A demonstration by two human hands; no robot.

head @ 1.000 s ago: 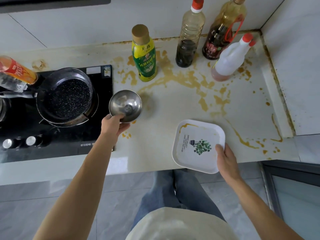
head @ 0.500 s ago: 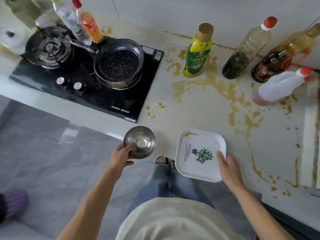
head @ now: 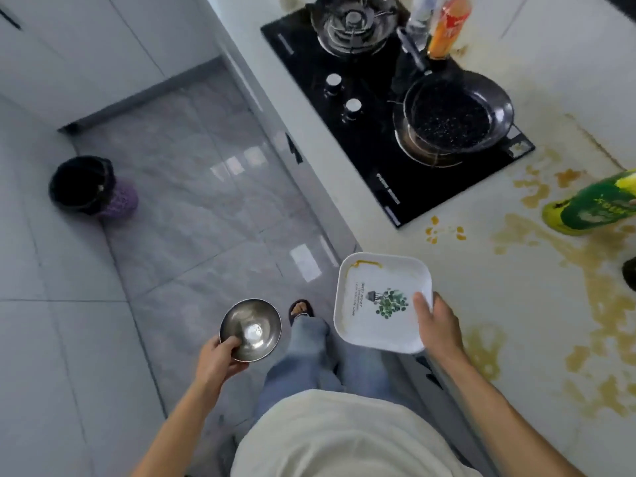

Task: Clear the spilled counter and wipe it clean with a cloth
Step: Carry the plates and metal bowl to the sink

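My left hand point(head: 220, 356) grips the rim of a small steel bowl point(head: 253, 328), held over the grey floor away from the counter. A white square plate point(head: 375, 304) with a green plant print and a brown smear along its upper rim is held by my right hand point(head: 438, 325) at its right edge, over the counter's front edge. The white counter point(head: 530, 304) on the right is covered with brown spilled liquid in streaks and blotches. No cloth is in view.
A black gas hob point(head: 389, 108) carries a dark frying pan point(head: 454, 111) and a bare burner point(head: 351, 22). A green-yellow bottle point(head: 592, 204) stands at the right edge; an orange bottle point(head: 447, 25) behind the pan. A black-lined bin point(head: 86, 187) stands on the floor at left.
I have turned left, away from the counter. The bowl and plate have both come off the counter and now hang over the floor and counter edge, still in my hands.
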